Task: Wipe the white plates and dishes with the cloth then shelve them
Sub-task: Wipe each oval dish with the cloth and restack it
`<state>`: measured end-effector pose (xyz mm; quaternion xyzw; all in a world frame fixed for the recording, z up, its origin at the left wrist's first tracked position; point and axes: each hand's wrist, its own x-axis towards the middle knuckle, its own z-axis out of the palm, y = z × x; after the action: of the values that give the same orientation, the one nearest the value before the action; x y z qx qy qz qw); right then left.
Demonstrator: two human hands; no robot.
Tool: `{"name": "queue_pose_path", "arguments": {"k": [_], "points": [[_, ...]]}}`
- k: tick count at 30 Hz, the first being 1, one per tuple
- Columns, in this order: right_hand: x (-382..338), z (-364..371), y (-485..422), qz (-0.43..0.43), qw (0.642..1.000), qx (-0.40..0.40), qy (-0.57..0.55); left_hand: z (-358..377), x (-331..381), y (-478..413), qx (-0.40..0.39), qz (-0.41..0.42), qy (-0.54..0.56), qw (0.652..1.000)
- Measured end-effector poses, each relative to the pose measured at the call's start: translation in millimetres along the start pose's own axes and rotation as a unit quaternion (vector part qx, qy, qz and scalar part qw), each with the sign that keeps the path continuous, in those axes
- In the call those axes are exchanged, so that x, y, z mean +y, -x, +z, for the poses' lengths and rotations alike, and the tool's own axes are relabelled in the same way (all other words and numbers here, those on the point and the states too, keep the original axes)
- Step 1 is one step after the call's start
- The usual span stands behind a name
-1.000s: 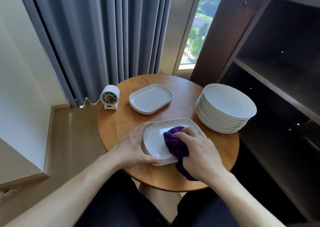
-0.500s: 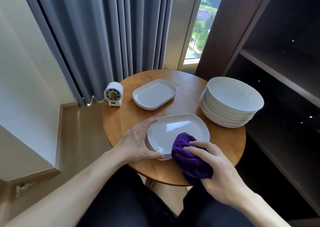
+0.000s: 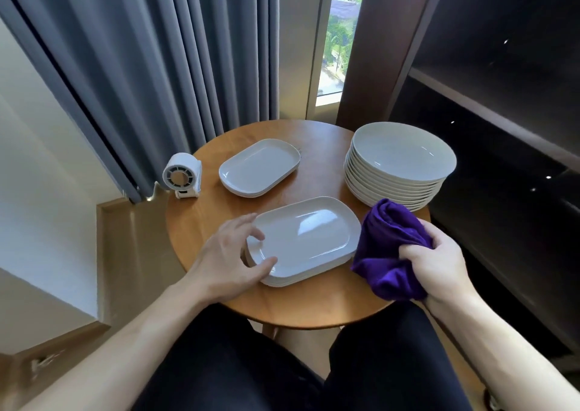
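Dark-trousered legs (image 3: 238,366) fill the nearest edge of the view, both forearms reaching forward over them to a round wooden counter (image 3: 298,308).

Left hand (image 3: 230,261): at the left end of the near stack of white rounded-rectangular plates (image 3: 309,241). The thumb lies on the near-left rim of the top plate and the fingers curl over the left corner. The stack sits at the front middle of the counter, its long side running left to right.

Right hand (image 3: 441,267): fingers closed round a bunched purple fabric cloth (image 3: 387,253), gripping it. The cloth is off the plates, just beside the right end of the near stack, at the counter's right edge. Its upper fold overlaps the base of the dishes behind; I cannot tell whether it touches them.

Further back, right: tall stack of white round deep dishes (image 3: 401,159), upright.

Further back, centre-left: far stack of white rounded-rectangular plates (image 3: 259,167), lower than the near one and well apart from it.

Left rim of the counter: small white round fan-like device (image 3: 182,175), on its foot.

Behind: pleated grey curtain (image 3: 163,52), a narrow window strip (image 3: 340,33), and a dark wooden shelf unit (image 3: 502,103) on the right.
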<state>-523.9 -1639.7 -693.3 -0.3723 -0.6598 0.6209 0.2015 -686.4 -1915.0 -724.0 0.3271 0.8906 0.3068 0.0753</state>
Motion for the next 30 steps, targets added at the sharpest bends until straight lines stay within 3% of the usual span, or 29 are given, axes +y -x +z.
{"name": "queue_pose_path", "arguments": {"k": [8, 20, 26, 30], "points": [[5, 0, -1, 0.052, 0.996, -0.011, -0.066, 22, 17, 7, -0.019, 0.088, -0.099, 0.991], [3, 1, 2, 0.062, 0.995, -0.009, -0.073, 33, 36, 18, -0.007, 0.066, -0.183, 0.981], [5, 2, 2, 0.070, 0.995, -0.013, -0.074, 27, 43, 22, 0.031, 0.075, -0.171, 0.982], [6, 2, 2, 0.067, 0.995, -0.011, -0.072, 18, 33, 21, 0.036, 0.080, -0.073, 0.994]]}}
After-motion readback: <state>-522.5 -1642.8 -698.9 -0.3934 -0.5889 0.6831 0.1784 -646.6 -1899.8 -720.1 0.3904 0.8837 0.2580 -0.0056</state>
